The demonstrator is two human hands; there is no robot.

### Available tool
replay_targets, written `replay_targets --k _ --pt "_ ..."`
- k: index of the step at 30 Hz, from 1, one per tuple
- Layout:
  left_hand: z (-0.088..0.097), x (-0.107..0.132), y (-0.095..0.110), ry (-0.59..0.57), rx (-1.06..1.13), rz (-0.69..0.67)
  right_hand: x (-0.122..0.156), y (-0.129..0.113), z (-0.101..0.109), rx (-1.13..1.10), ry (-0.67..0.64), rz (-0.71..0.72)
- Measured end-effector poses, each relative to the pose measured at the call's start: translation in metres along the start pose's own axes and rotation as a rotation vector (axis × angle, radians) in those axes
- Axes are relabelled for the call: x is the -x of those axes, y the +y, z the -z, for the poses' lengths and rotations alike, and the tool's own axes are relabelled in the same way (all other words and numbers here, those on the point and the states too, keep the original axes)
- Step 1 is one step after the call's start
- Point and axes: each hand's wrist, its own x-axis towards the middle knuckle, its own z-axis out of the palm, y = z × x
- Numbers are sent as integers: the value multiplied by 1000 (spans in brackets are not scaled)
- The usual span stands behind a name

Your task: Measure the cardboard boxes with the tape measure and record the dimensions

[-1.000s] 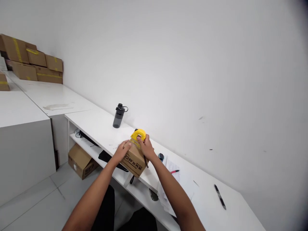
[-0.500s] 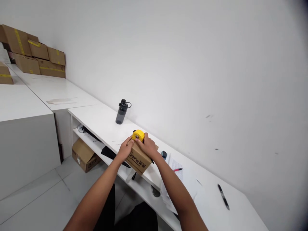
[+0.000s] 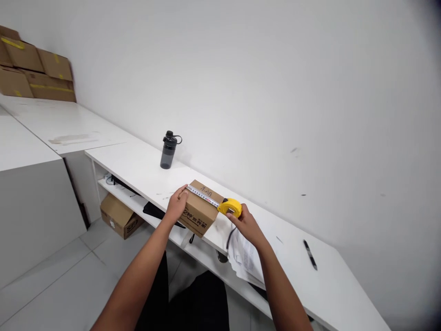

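A small brown cardboard box (image 3: 199,215) with printed lettering stands near the front edge of a white desk (image 3: 144,172). My left hand (image 3: 178,205) grips the box's left top corner and pins the end of a tape blade there. My right hand (image 3: 243,222) is closed on a yellow tape measure (image 3: 230,206) at the box's right end. The white blade lies stretched along the box's top edge between both hands.
A dark water bottle (image 3: 168,151) stands behind the box near the wall. Papers (image 3: 245,257) lie under my right wrist, a black pen (image 3: 310,254) further right. A cardboard box (image 3: 119,221) sits on the floor under the desk. Stacked boxes (image 3: 32,69) fill the far left counter.
My right hand has pulled the yellow tape measure from the box's left corner to its right end, drawing the blade out along the top. The left hand stays at the left corner.
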Motion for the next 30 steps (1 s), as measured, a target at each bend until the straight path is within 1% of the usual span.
replay_targets --k 6,13,17,30 --pt "-1 -2 2 0 -9 11 -1 1 2 -39 4 -29" --pt "-2 -3 0 12 -25 -1 3 16 1 -164 13 -13" --pt "-2 -2 -1 8 -21 -10 7 20 0 -222 14 -11" --pt "-2 -2 0 9 -8 8 9 22 -4 -241 16 -19"
